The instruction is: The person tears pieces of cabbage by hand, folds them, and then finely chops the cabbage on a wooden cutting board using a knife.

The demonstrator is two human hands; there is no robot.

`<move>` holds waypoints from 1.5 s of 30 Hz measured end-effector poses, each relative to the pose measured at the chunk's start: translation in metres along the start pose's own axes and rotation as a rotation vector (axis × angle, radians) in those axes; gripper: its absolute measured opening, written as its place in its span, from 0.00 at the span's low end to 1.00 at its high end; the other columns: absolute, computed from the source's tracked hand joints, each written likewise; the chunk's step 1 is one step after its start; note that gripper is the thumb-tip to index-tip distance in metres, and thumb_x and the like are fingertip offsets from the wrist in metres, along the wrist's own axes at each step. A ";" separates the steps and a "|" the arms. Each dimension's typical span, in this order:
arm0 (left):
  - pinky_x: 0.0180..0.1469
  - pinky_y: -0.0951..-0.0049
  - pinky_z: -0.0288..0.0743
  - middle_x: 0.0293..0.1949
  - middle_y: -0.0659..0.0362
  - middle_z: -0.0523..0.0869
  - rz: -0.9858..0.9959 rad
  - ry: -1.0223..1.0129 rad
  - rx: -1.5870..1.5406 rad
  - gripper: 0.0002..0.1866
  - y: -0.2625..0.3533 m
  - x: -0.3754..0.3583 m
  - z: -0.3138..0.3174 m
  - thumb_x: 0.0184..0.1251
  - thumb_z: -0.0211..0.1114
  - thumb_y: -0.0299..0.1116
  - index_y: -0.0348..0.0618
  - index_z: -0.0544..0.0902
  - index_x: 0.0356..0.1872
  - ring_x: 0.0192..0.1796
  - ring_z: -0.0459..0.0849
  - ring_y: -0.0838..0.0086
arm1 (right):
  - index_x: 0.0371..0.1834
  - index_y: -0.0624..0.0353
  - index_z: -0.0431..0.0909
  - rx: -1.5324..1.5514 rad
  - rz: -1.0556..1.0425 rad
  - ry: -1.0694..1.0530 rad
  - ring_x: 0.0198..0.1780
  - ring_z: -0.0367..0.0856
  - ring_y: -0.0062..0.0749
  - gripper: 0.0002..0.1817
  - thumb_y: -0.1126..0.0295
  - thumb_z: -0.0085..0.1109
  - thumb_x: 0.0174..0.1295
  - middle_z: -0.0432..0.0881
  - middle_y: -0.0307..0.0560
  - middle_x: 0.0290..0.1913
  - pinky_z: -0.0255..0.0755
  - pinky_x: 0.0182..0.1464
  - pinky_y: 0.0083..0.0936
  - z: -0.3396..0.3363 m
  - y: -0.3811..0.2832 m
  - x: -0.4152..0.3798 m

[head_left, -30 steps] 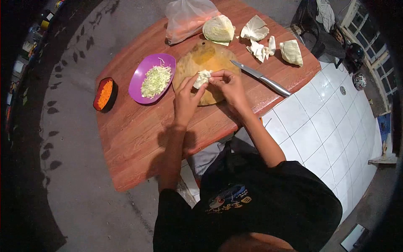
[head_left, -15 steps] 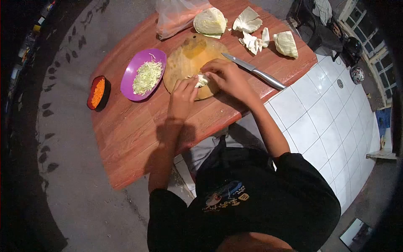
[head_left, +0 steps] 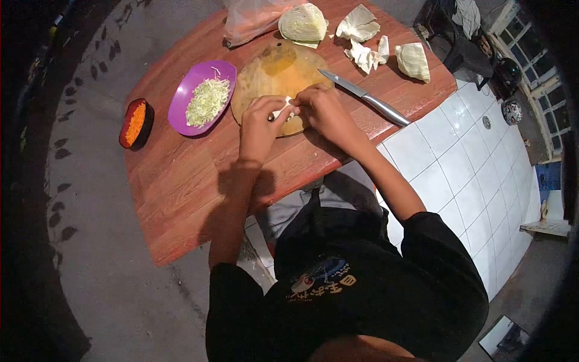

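A small pale piece of cabbage [head_left: 282, 112] is between my hands, over the near part of the round wooden cutting board [head_left: 259, 69]. My left hand [head_left: 260, 123] is closed on it, thumb and fingers pinched. My right hand [head_left: 325, 113] meets it from the right, its fingertips pinched at the piece's edge and partly hidden. A knife [head_left: 368, 99] with a metal handle lies right of the board, its tip by the board's rim. Left of the board, shredded cabbage [head_left: 207, 102] fills part of a purple bowl [head_left: 179, 108].
A dark bowl [head_left: 147, 128] of shredded carrot [head_left: 135, 123] stands at the table's left. Along the back are a plastic bag [head_left: 253, 23] with orange contents, a cut cabbage [head_left: 303, 25], loose cabbage leaves [head_left: 358, 25] and a cabbage chunk [head_left: 413, 62]. The wooden table [head_left: 175, 193] has a rounded edge.
Both hands have risen slightly in view with the cabbage piece, and the left hand's thumb and fingers now show pinched around it. The bowls and knife stay in place on the table.
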State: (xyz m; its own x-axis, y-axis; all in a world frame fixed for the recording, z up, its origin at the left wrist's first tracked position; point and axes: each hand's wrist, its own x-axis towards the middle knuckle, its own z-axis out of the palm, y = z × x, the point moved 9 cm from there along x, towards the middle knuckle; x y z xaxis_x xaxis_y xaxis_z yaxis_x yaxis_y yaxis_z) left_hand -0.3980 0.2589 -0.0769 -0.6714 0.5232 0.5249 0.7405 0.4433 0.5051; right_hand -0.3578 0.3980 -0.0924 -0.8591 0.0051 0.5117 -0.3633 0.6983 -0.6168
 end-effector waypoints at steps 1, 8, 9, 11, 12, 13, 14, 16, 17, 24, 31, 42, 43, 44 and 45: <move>0.57 0.66 0.79 0.47 0.52 0.91 -0.070 -0.049 -0.066 0.09 -0.007 0.001 0.004 0.69 0.73 0.29 0.35 0.91 0.44 0.51 0.87 0.63 | 0.40 0.64 0.87 -0.006 0.033 -0.016 0.53 0.82 0.54 0.07 0.76 0.68 0.59 0.88 0.56 0.43 0.72 0.59 0.45 0.002 0.003 -0.001; 0.49 0.63 0.81 0.42 0.50 0.91 -0.168 -0.052 -0.229 0.10 -0.018 0.001 0.008 0.67 0.76 0.32 0.35 0.88 0.42 0.44 0.89 0.57 | 0.58 0.58 0.83 -0.078 0.004 0.090 0.59 0.80 0.53 0.18 0.67 0.68 0.66 0.87 0.56 0.50 0.67 0.64 0.48 -0.005 -0.009 -0.017; 0.49 0.63 0.81 0.42 0.50 0.91 -0.168 -0.055 -0.227 0.10 -0.018 0.001 0.009 0.67 0.76 0.32 0.35 0.88 0.42 0.44 0.89 0.57 | 0.60 0.57 0.81 0.001 0.021 0.101 0.59 0.80 0.53 0.20 0.66 0.68 0.66 0.86 0.56 0.52 0.68 0.64 0.48 -0.011 -0.009 -0.018; 0.49 0.63 0.81 0.42 0.50 0.91 -0.174 -0.034 -0.209 0.10 -0.020 -0.001 0.009 0.67 0.75 0.31 0.35 0.88 0.42 0.44 0.90 0.58 | 0.63 0.57 0.79 0.083 0.041 0.114 0.58 0.80 0.53 0.22 0.66 0.67 0.67 0.86 0.56 0.53 0.68 0.63 0.47 -0.016 -0.005 -0.018; 0.49 0.63 0.81 0.42 0.50 0.91 -0.173 -0.040 -0.209 0.10 -0.020 -0.002 0.011 0.67 0.75 0.31 0.35 0.88 0.42 0.44 0.90 0.58 | 0.63 0.58 0.79 0.192 0.077 0.145 0.59 0.80 0.52 0.22 0.66 0.67 0.67 0.85 0.56 0.54 0.69 0.63 0.47 -0.019 0.000 -0.020; 0.49 0.63 0.81 0.41 0.50 0.91 -0.163 -0.025 -0.173 0.10 -0.020 -0.004 0.011 0.66 0.76 0.31 0.35 0.89 0.42 0.44 0.90 0.58 | 0.62 0.58 0.78 0.300 0.111 0.176 0.59 0.79 0.51 0.22 0.67 0.67 0.66 0.84 0.55 0.55 0.70 0.62 0.47 -0.023 0.007 -0.021; 0.48 0.64 0.81 0.41 0.51 0.91 -0.152 -0.009 -0.137 0.10 -0.020 -0.003 0.012 0.66 0.76 0.31 0.36 0.89 0.42 0.44 0.90 0.58 | 0.62 0.58 0.78 0.298 0.115 0.180 0.59 0.79 0.51 0.22 0.67 0.67 0.66 0.84 0.55 0.55 0.70 0.62 0.47 -0.030 0.007 -0.023; 0.48 0.64 0.81 0.41 0.51 0.90 -0.141 0.006 -0.150 0.10 -0.025 -0.004 0.016 0.65 0.76 0.31 0.36 0.89 0.42 0.44 0.90 0.59 | 0.60 0.58 0.79 -0.112 0.096 0.298 0.60 0.78 0.50 0.20 0.68 0.66 0.66 0.82 0.55 0.55 0.71 0.61 0.46 -0.067 -0.001 -0.034; 0.48 0.64 0.81 0.40 0.52 0.90 -0.134 0.024 -0.159 0.10 -0.026 -0.006 0.017 0.65 0.76 0.31 0.37 0.89 0.41 0.44 0.90 0.59 | 0.60 0.57 0.79 -0.308 0.125 0.268 0.61 0.78 0.51 0.20 0.69 0.65 0.66 0.81 0.54 0.56 0.72 0.60 0.46 -0.080 0.000 -0.036; 0.52 0.68 0.81 0.44 0.49 0.90 -0.097 0.028 -0.055 0.07 -0.013 -0.006 0.018 0.66 0.73 0.25 0.33 0.87 0.41 0.47 0.90 0.61 | 0.60 0.57 0.78 -0.667 0.391 -0.008 0.59 0.79 0.52 0.19 0.68 0.62 0.67 0.81 0.51 0.55 0.75 0.55 0.46 -0.095 0.045 -0.067; 0.54 0.65 0.82 0.42 0.49 0.90 -0.109 0.090 -0.014 0.05 0.002 -0.007 0.013 0.65 0.72 0.23 0.34 0.87 0.39 0.50 0.91 0.59 | 0.62 0.64 0.73 -0.119 0.257 -0.007 0.46 0.82 0.69 0.16 0.66 0.52 0.78 0.80 0.68 0.48 0.76 0.48 0.56 -0.075 0.000 -0.065; 0.54 0.63 0.82 0.45 0.50 0.90 -0.182 0.054 0.073 0.04 0.004 -0.011 0.015 0.70 0.71 0.25 0.36 0.86 0.41 0.50 0.90 0.57 | 0.54 0.59 0.69 -0.008 0.210 -0.081 0.39 0.84 0.69 0.11 0.72 0.55 0.72 0.82 0.65 0.42 0.79 0.40 0.58 -0.025 -0.041 -0.066; 0.54 0.62 0.80 0.44 0.52 0.90 -0.189 0.075 0.054 0.04 0.001 -0.012 0.016 0.68 0.71 0.26 0.39 0.87 0.41 0.49 0.88 0.57 | 0.53 0.59 0.69 -0.019 0.217 -0.110 0.39 0.85 0.68 0.12 0.74 0.56 0.70 0.82 0.64 0.42 0.80 0.39 0.57 -0.023 -0.041 -0.066; 0.54 0.60 0.78 0.43 0.54 0.89 -0.196 0.096 0.036 0.04 0.000 -0.013 0.015 0.67 0.71 0.27 0.41 0.88 0.41 0.49 0.86 0.57 | 0.53 0.59 0.69 -0.020 0.221 -0.112 0.39 0.85 0.68 0.12 0.74 0.56 0.70 0.82 0.64 0.42 0.80 0.39 0.57 -0.022 -0.041 -0.066; 0.54 0.60 0.78 0.43 0.54 0.89 -0.200 0.093 0.034 0.04 0.000 -0.013 0.016 0.67 0.71 0.27 0.41 0.88 0.41 0.49 0.86 0.57 | 0.54 0.59 0.70 -0.048 0.215 -0.125 0.39 0.86 0.67 0.14 0.75 0.57 0.68 0.82 0.64 0.42 0.80 0.38 0.56 -0.020 -0.041 -0.067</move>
State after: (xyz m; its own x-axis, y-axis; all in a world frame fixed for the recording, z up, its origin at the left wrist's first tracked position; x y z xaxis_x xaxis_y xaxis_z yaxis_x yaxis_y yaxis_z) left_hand -0.3887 0.2630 -0.0948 -0.8036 0.3537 0.4787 0.5922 0.5565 0.5828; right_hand -0.2779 0.3834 -0.0890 -0.9538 0.0712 0.2920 -0.1519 0.7241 -0.6727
